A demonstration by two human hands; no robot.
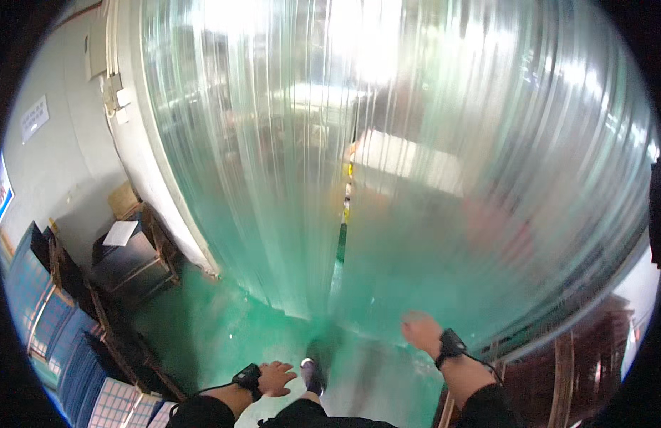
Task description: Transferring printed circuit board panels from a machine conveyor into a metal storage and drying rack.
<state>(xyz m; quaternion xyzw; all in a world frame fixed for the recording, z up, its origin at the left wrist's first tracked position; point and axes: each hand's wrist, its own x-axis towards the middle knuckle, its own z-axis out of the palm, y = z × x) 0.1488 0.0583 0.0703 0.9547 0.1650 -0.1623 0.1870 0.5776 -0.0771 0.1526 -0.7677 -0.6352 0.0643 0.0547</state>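
A tall curtain of clear, green-tinted plastic strips [273, 178] hangs in front of me, with a narrow gap near its middle. My right hand [421, 332] is raised before the lower curtain, fingers curled in and somewhat blurred. Nothing shows in it, and I cannot tell whether it touches the strips. Low in front of my body, my left hand [275, 378] is open, its fingers spread and holding nothing. Each wrist wears a black strapped device, the left one [247, 378] and the right one [451, 344].
Stacks of blue, grid-patterned sheets [80, 357] line the left side. Beyond them a dark box-like stack [134, 260] carries a white paper [121, 232]. Brown stacked material [594, 357] stands at the lower right. My shoe [312, 374] is on the green floor [223, 314].
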